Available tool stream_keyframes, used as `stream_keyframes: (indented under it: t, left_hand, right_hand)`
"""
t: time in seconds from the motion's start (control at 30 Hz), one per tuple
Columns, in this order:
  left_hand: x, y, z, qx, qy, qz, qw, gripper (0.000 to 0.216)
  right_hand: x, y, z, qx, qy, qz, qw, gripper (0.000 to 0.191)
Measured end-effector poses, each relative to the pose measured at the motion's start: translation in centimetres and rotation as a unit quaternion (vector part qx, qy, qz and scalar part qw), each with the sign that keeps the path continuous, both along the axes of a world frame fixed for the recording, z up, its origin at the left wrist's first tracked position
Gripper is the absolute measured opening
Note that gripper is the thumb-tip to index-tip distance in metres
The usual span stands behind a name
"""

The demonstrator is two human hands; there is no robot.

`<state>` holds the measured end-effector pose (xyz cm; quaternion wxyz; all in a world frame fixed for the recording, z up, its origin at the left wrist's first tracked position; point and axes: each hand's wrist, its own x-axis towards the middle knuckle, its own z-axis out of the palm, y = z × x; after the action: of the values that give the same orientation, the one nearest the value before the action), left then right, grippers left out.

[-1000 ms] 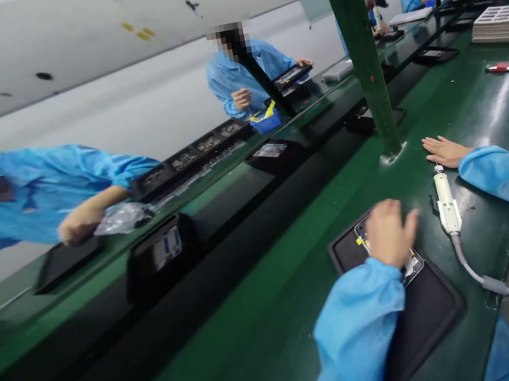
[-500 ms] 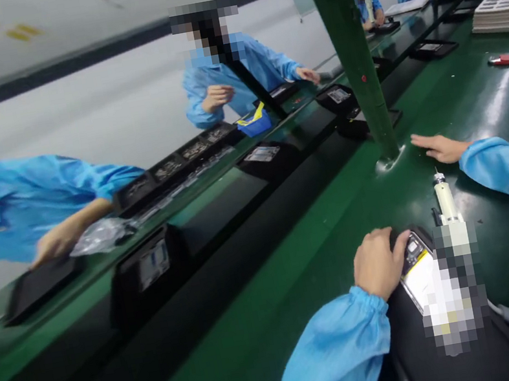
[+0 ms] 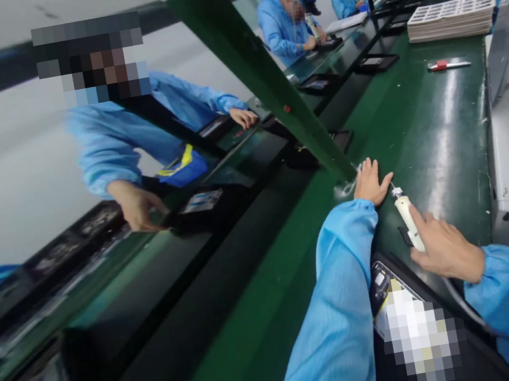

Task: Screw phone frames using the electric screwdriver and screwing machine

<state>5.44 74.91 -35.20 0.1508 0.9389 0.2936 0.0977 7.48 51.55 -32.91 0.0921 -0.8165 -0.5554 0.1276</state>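
Observation:
My left hand (image 3: 370,183) lies stretched out on the green bench by the foot of the post, fingers apart, close to the tip of an electric screwdriver (image 3: 405,216). That screwdriver is white with a thin bit pointing away from me. Around its handle is my right hand (image 3: 447,248), with the index finger along the body. Nearest to me, a black tray (image 3: 389,370) holds an opened phone (image 3: 380,283); small parts show at its upper end, and the rest is blurred out. My left sleeve passes over the tray's left side.
A slanting green post (image 3: 264,77) rises from the bench. Black trays, one of them a tray with a phone (image 3: 204,200), sit along the conveyor at left. A red-and-silver pen (image 3: 448,64) and stacked white trays (image 3: 451,18) lie farther off. Co-workers in blue sit opposite.
My left hand has left the phone and reached forward to the bench near the post. My right hand has come back onto the screwdriver. The view has swung right.

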Motion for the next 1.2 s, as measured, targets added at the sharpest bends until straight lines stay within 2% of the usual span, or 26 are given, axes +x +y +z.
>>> stream_keyframes:
  t: [0.1,0.2,0.27,0.33,0.47,0.6,0.7,0.8,1.0,1.2]
  left_hand:
    - [2.2,-0.2,-0.2,-0.003,0.01,-0.026,1.0,0.078]
    - [4.9,-0.8,0.4,0.0,0.012,-0.057,0.998,0.086]
    - [7.1,-0.8,0.9,0.005,0.007,-0.067,0.998,0.088]
    - [9.4,-0.3,1.3,0.017,-0.005,-0.076,0.997,0.084]
    - [12.9,1.8,1.8,0.026,-0.014,-0.095,0.995,0.068]
    - [13.3,3.1,1.3,0.012,0.009,-0.133,0.991,0.057]
    - [11.1,3.0,0.9,0.005,0.028,-0.168,0.985,0.055]
    - [7.1,2.5,0.4,-0.001,0.043,-0.194,0.98,0.055]
    - [-4.4,1.6,-1.0,-0.036,0.08,-0.22,0.972,0.054]
    - [-15.2,-0.8,-2.6,-0.06,0.089,-0.184,0.977,0.054]
  right_hand:
    - [2.7,-1.5,-0.8,0.117,0.088,-0.044,0.988,0.072]
    - [5.5,-2.8,-0.9,0.235,0.152,-0.106,0.954,0.058]
    - [6.6,-3.2,-1.1,0.287,0.178,-0.164,0.927,0.054]
    - [7.1,-3.2,-1.7,0.316,0.204,-0.203,0.904,0.057]
    - [7.1,-3.2,-3.1,0.341,0.254,-0.218,0.879,0.067]
    - [6.8,-3.4,-3.4,0.347,0.258,-0.218,0.875,0.069]
    - [6.7,-3.4,-3.2,0.349,0.249,-0.214,0.877,0.065]
    - [6.7,-3.2,-3.0,0.359,0.231,-0.21,0.88,0.062]
    - [6.9,-3.3,-2.8,0.376,0.201,-0.197,0.883,0.062]
    - [7.6,-3.6,-3.2,0.378,0.178,-0.193,0.888,0.066]
